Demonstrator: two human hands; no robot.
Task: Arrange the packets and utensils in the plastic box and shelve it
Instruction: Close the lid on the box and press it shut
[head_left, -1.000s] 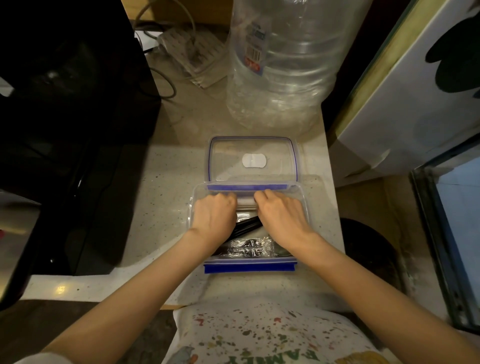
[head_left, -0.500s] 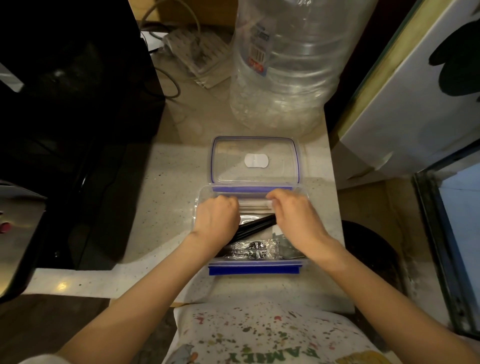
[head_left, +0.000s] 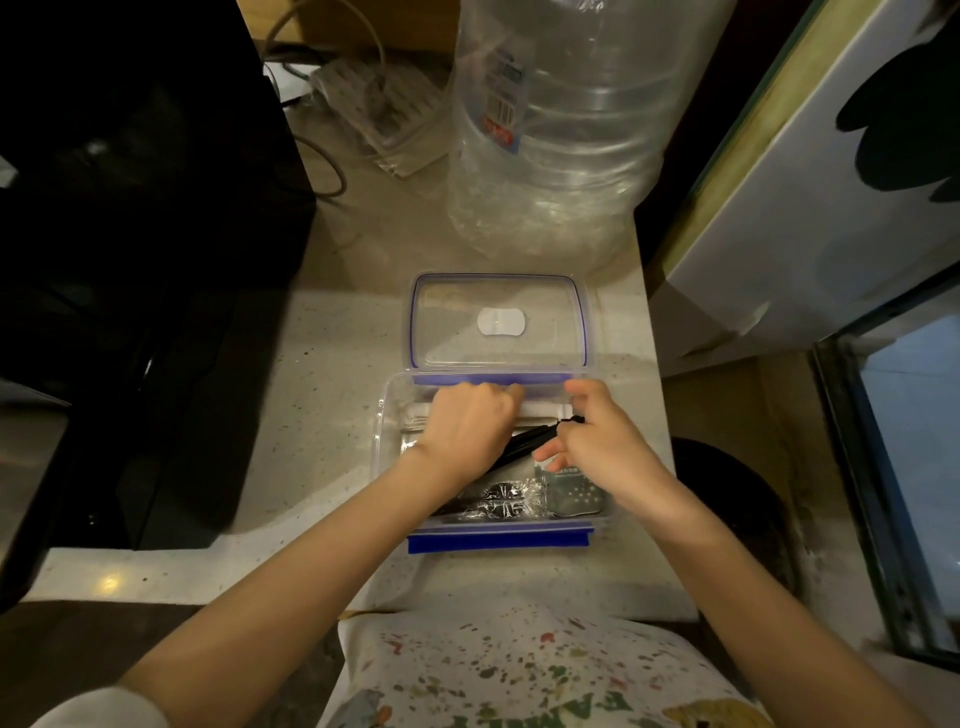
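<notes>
A clear plastic box (head_left: 387, 439) with blue clips stands on the pale counter, its lid (head_left: 498, 322) lying open behind it. Inside lie black utensils (head_left: 527, 441), a shiny wrapped packet (head_left: 498, 500) and a dark green packet (head_left: 576, 493). My left hand (head_left: 467, 428) is curled over a white packet (head_left: 540, 410) along the box's far wall. My right hand (head_left: 602, 441) pinches the far end of the black utensils at the right side.
A large clear water bottle (head_left: 561, 135) stands behind the lid. A black appliance (head_left: 130, 249) fills the left. A white power strip with cables (head_left: 379, 109) lies at the back. A white cabinet panel (head_left: 810, 197) rises on the right; the counter edge runs close to me.
My right hand has moved right, away from the left hand, and now pinches the utensils' end. More of the green packet shows. The left hand has hardly moved.
</notes>
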